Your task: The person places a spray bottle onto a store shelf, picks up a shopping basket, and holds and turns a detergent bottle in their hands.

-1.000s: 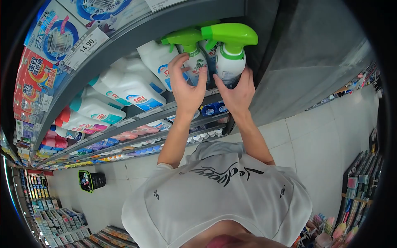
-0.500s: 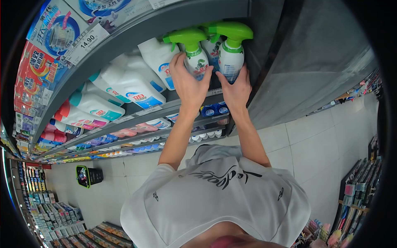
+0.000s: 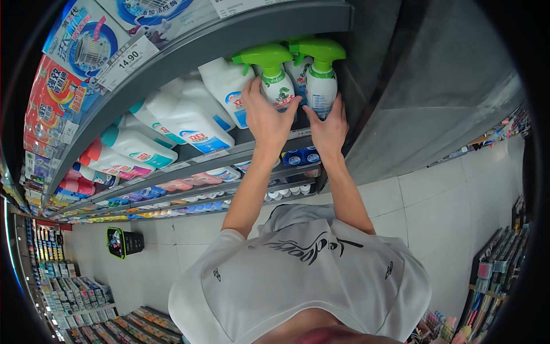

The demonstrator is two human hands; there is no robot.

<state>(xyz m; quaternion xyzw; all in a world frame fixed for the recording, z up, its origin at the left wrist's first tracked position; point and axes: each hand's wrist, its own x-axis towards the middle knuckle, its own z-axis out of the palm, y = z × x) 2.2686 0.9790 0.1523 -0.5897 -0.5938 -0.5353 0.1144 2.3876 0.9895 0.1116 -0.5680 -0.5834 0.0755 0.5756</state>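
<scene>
On the shelf stand two white spray bottles with green trigger heads, side by side. My left hand is closed around the lower body of the left spray bottle, fingers on its left side and thumb on its right. The right spray bottle sits between the thumb and fingers of my right hand. Both bottles are upright, and their lower parts are partly hidden by my hands. Behind and between them another white bottle shows in part. Left of my left hand stands a white jug-like bottle with a blue label.
More white detergent bottles line the shelf to the left. Boxed goods and a 14.90 price tag are on the shelf above. A grey panel borders the right side. A black basket with a green rim stands on the tiled floor.
The view has shifted slightly, so the shelf appears a little lower and further right. Against the shelf, the right spray bottle has moved slightly left. Both hands stay at their bottles.
</scene>
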